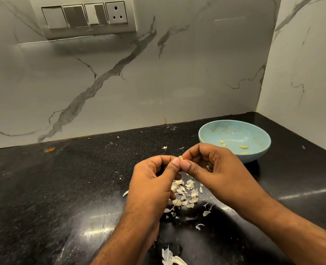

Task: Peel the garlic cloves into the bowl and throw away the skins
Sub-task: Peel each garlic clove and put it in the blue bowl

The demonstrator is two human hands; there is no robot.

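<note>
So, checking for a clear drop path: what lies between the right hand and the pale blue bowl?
Nothing: in the head view the right hand overlaps the pale blue bowl's near rim, hiding any gap.

The tabletop [63, 188] is seen as black speckled stone, polished to a gloss — bright reflections are thrown back from it. The wall [158, 73] is clad in smooth white marble-look slabs veined in grey, with a soft sheen. The bowl [261, 150] is finished in pale blue glaze, smooth. The garlic skins [185, 194] appear dry, thin and papery — matt off-white. The switch plate [82, 16] looks like glossy plastic.
</note>
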